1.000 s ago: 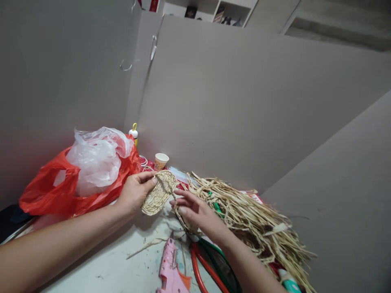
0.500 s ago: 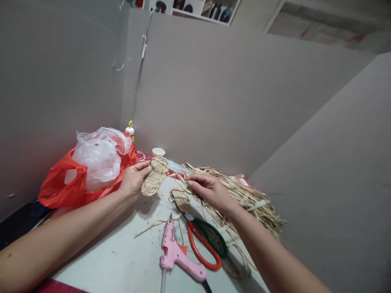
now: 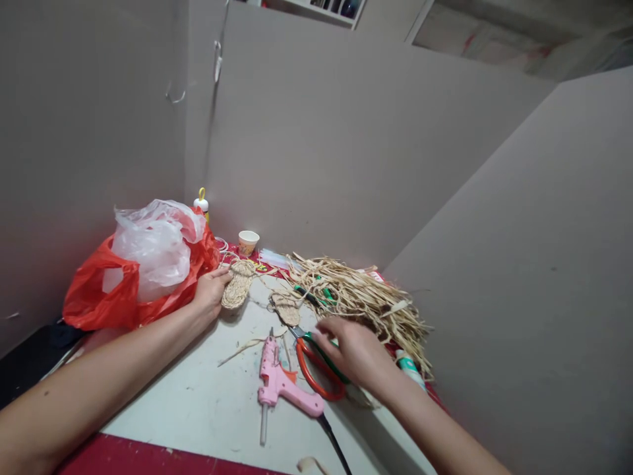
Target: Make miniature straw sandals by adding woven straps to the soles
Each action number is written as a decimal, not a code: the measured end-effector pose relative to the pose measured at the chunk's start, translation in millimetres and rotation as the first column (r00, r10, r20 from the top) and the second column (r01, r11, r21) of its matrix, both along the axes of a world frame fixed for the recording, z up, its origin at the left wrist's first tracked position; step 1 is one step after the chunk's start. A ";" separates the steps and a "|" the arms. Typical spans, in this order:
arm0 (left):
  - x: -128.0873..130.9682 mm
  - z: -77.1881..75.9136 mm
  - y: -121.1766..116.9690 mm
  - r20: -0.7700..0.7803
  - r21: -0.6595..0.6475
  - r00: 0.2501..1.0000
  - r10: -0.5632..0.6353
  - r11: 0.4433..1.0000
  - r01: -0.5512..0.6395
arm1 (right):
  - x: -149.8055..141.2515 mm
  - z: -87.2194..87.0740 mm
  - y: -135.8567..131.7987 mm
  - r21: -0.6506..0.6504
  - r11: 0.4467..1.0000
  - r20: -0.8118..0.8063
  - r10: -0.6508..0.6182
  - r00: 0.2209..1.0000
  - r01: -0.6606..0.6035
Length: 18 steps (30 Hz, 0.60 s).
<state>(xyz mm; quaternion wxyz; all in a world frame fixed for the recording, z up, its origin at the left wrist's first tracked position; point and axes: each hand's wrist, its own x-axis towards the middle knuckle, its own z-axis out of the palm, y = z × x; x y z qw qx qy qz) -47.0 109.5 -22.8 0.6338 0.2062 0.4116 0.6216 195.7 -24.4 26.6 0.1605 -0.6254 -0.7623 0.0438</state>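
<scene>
My left hand [image 3: 211, 290] is closed on the edge of a small woven straw sandal [image 3: 238, 284], held over the far left part of the table. My right hand [image 3: 353, 343] hovers over the green handle of the large scissors [image 3: 302, 373], with thumb and fingers apart and nothing visible between them. Whether it touches the handle I cannot tell. A second small straw sandal [image 3: 287, 309] lies at the scissors' blades. Left of the scissors rests a pink glue gun [image 3: 271, 373], its nozzle pointing away from me.
Behind my right hand is a heap of dry straw [image 3: 361, 290], with green-handled pliers [image 3: 324, 290] at its edge. A paper cup [image 3: 248, 243] stands at the back. Red and white plastic bags [image 3: 148, 264] fill the left side. A white-and-green tube [image 3: 409, 366] lies at right.
My right hand has moved away from beside the held sandal, down toward me and over the scissors. My left hand keeps its hold on the sandal. The camera view has shifted.
</scene>
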 end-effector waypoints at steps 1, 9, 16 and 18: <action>-0.3 -1.5 1.3 -0.003 0.001 1.000 0.004 1.000 -0.004 | 3.1 -6.4 -10.6 -0.031 0.999 0.046 -0.020 0.999 0.022; 3.0 -0.9 -4.1 -0.040 0.044 0.999 -0.031 0.998 0.033 | 11.5 -35.8 -23.0 -0.204 0.975 0.279 -0.028 0.960 0.088; 4.4 -4.1 -9.2 -0.161 0.055 0.986 -0.051 0.997 0.061 | 22.4 -26.1 -12.1 -0.270 0.954 0.387 -0.014 0.922 0.128; 4.3 -7.9 -9.1 -0.235 0.032 0.970 -0.067 0.997 0.077 | 32.1 -20.7 -14.1 -0.305 0.932 0.450 -0.039 0.892 0.195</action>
